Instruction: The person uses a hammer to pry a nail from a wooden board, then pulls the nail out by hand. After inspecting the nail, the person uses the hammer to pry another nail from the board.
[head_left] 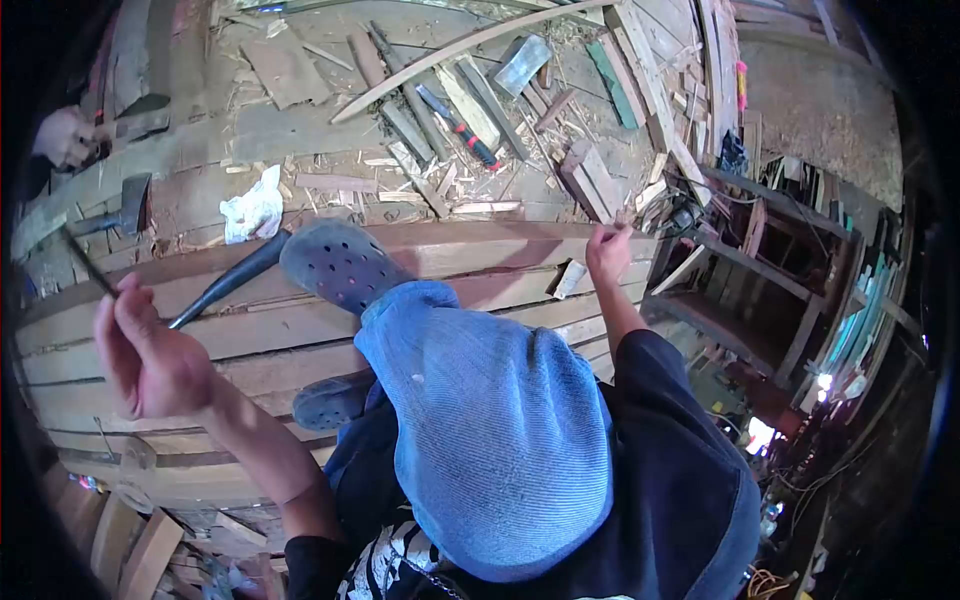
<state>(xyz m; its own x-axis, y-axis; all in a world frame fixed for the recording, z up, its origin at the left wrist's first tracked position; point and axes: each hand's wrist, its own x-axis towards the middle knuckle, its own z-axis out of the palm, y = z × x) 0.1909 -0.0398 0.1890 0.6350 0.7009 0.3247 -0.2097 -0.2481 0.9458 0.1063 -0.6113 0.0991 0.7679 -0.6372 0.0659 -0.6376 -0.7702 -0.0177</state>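
Observation:
At the left, my left hand [155, 350] is closed, with a thin dark rod [88, 262] between thumb and fingers, pointing up and left. Beyond it, a tapered black handle [235, 278] lies slantwise over the planks [210, 345]. My right hand [608, 255] is pinched shut at the far edge of the planks, beside a wood block [590, 180]; I cannot tell what is in its fingertips. Between my hands are my bent knee in blue cloth [500, 430] and a grey clog [340, 262] resting on the planks.
Offcuts and shavings litter the floor ahead, with a red-and-black-handled tool [460, 128], a hatchet head [522, 65] and a crumpled white cloth [253, 207]. Another dark blade [135, 205] lies left. Another person's hand [67, 137] is at far left. A wooden frame [750, 300] stands right.

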